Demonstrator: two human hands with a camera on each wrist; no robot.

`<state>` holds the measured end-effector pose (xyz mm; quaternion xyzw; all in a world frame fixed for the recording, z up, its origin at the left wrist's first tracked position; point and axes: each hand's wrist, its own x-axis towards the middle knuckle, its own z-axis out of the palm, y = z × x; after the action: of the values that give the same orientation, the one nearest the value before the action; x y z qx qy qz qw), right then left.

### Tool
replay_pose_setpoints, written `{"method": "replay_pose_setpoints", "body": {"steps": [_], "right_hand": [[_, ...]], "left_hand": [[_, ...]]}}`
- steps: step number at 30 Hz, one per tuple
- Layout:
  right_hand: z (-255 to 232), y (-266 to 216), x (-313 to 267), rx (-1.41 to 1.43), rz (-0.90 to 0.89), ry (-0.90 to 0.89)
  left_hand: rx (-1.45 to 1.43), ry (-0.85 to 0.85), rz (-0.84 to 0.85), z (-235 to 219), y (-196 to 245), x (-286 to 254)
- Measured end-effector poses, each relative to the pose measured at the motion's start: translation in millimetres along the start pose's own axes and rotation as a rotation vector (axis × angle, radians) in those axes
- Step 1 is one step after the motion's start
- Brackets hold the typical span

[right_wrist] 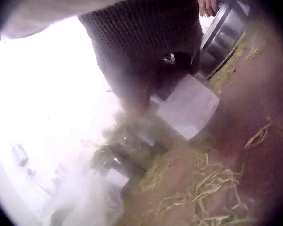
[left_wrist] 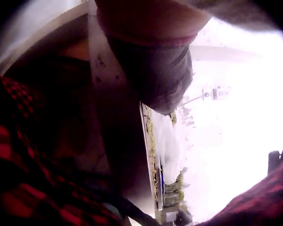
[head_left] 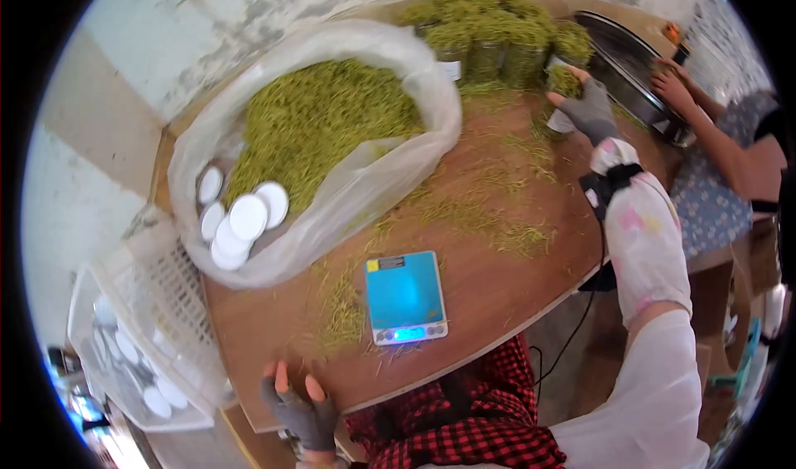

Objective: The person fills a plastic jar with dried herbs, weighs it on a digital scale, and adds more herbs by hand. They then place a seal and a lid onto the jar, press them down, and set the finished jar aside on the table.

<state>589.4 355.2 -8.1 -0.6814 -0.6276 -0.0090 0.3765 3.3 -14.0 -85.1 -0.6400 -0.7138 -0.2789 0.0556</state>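
Observation:
At the table's back right, my right hand point(head_left: 592, 112), in a grey fingerless glove, grips a clear jar point(head_left: 564, 82) filled with green dried strands. The jar's white label point(right_wrist: 188, 107) shows below the glove in the right wrist view. More filled jars point(head_left: 506, 54) stand grouped just behind it, strands heaped over their tops. My left hand point(head_left: 302, 409), gloved the same way, rests with loose fingers at the table's near left edge and holds nothing. In the left wrist view its glove point(left_wrist: 155, 70) hides the fingertips. A blue-topped digital scale point(head_left: 406, 291) with a lit display lies between the hands.
A large plastic bag point(head_left: 439, 137) of green strands point(head_left: 323, 129) fills the back left, with several white discs point(head_left: 249, 216) in it. A white basket point(head_left: 178, 303) stands left. Another person's hands point(head_left: 676, 87) are at a metal pan point(head_left: 622, 50). Loose strands litter the table point(head_left: 489, 303).

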Motion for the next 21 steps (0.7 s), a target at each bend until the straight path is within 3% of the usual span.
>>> {"method": "replay_pose_setpoints", "body": {"steps": [2, 4, 5, 9, 13, 16, 21], "right_hand": [[-8.4, -41.1, -19.9, 0.04, -0.042, -0.003], [-12.3, -64.7, -34.8, 0.172, -0.283, 0.022], [-18.5, -79.6, -46.1, 0.175, -0.295, 0.002], [-42.5, -189.0, -116.6, 0.753, -0.221, -0.315], [-22.5, -235.4, -180.8, 0.613, -0.479, -0.44], [-15.5, -261.9, -203.7, 0.482, -0.495, -0.561], [0.0, -276.9, -214.3, 0.491, -0.536, -0.566]], "left_hand": [[0.0, -0.003, -0.019, -2.5, 2.8, 3.9], [-0.015, 0.019, 0.0, -2.0, 4.3, 4.8], [-0.041, 0.015, 0.001, -3.4, 4.2, 5.9], [-0.053, 0.017, -0.015, -5.2, 5.0, 5.9], [-0.038, 0.05, 0.003, -3.3, 1.6, 2.9], [-0.039, 0.068, -0.005, -3.8, 0.5, 0.5], [-0.052, 0.067, 0.004, -5.0, 1.4, 0.9]]}}
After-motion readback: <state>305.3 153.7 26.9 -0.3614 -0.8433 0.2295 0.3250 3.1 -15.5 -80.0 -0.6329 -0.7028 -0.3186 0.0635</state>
